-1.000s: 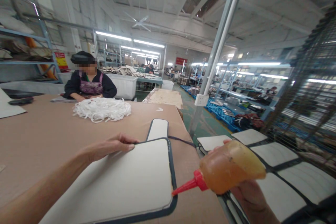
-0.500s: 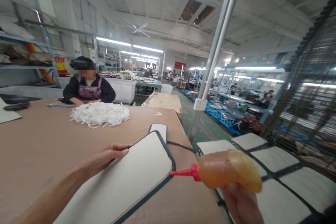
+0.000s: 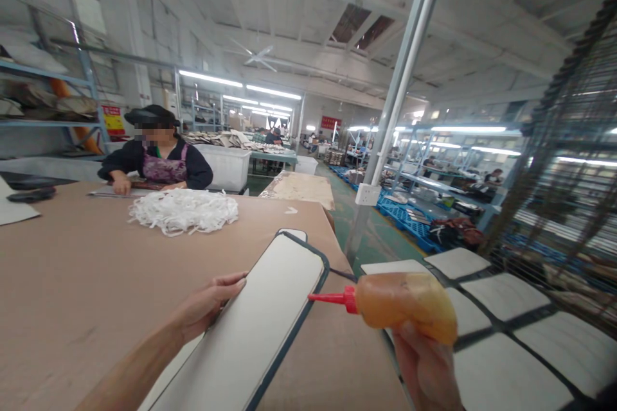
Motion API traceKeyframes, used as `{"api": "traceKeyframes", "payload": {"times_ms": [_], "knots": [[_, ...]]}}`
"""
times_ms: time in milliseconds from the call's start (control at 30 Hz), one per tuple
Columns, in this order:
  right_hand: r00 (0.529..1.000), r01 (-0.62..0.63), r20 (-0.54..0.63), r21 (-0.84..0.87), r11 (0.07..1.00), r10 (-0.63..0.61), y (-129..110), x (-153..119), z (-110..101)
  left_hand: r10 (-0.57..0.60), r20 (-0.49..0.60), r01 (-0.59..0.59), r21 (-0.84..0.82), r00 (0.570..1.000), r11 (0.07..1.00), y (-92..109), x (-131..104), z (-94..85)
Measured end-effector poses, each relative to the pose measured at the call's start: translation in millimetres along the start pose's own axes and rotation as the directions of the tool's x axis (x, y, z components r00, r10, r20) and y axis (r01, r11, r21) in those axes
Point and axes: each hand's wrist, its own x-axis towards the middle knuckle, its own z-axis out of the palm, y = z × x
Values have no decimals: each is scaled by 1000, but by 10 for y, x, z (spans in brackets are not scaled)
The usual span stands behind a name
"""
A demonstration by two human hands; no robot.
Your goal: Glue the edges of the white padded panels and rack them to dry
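A long white panel with dark edging [image 3: 263, 308] is raised at a slant over the brown table. My left hand [image 3: 212, 302] is closed on its left edge, thumb on top. From the right, my right hand [image 3: 427, 363] grips a bottle of amber liquid [image 3: 405, 305] lying on its side. The bottle's red nozzle [image 3: 332, 298] points left, its tip at the panel's right edge, beside the dark border. Part of another white piece with dark edging [image 3: 299, 235] shows behind the panel's far end.
A pile of white strips [image 3: 183, 210] lies on the brown table [image 3: 96, 263]. Across it sits a person in a dark hat [image 3: 166, 164]. A metal post [image 3: 400, 77] stands beyond the right edge, and white panels [image 3: 506, 295] lie at the right.
The panel has turned and shifted with my left hand. The bottle has moved left and slightly up, its tip now farther down the right edge. The person's hand across the table has moved left.
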Motion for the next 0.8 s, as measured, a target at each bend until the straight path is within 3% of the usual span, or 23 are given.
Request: {"api": "traceKeyframes", "payload": {"times_ms": [133, 400, 667, 800], "knots": [[999, 11, 51, 0, 1000, -11, 46, 43, -41, 2, -43, -3, -28, 999, 1000, -54, 57, -6], [992, 4, 128, -4, 1000, -4, 29, 6, 36, 29, -21, -29, -20, 999, 999, -91, 68, -22], [994, -106, 23, 3, 994, 106, -14, -146, 204, 33, -31, -33, -17, 999, 999, -33, 42, 48], [988, -145, 50, -21, 989, 146, 18, -179, 187, 36, -44, -38, -46, 998, 998, -25, 54, 50]]}}
